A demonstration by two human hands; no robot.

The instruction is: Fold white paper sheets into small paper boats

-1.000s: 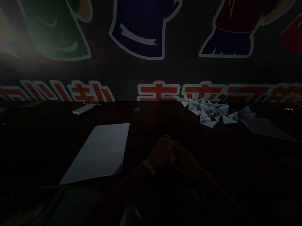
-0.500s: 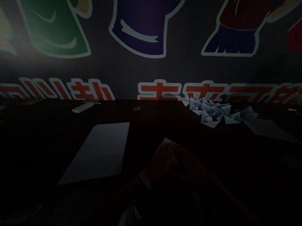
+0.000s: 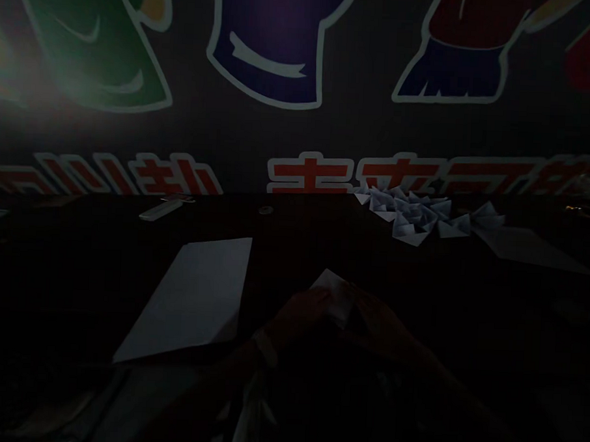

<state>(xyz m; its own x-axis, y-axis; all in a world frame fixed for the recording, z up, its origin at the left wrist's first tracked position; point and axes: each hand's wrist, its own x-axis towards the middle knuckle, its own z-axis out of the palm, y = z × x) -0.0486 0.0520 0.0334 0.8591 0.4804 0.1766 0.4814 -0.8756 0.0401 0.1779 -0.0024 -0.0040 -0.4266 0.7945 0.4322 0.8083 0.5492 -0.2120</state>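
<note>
The scene is very dark. A small folded white paper (image 3: 339,301) lies on the dark table in front of me, one corner pointing away. My left hand (image 3: 303,316), with a pale band at its wrist, holds the paper's left side, its fingers bent over it. From the other side my right hand (image 3: 381,326) grips the right edge, fingers along it and the thumb near the lower corner. Shadow hides the fingertips' exact contact. To the left is a flat stack of white paper sheets (image 3: 198,295).
Several folded white paper boats (image 3: 412,216) crowd the table's back right, beside a flat sheet (image 3: 531,247). At the back left is a pale long object (image 3: 161,209); a small round item (image 3: 265,210) sits near the wall (image 3: 259,138), which carries large printed figures and red characters.
My left hand has slid left and towards me, uncovering more of the folded paper. My right hand has shifted slightly right. The view has tilted a little.
</note>
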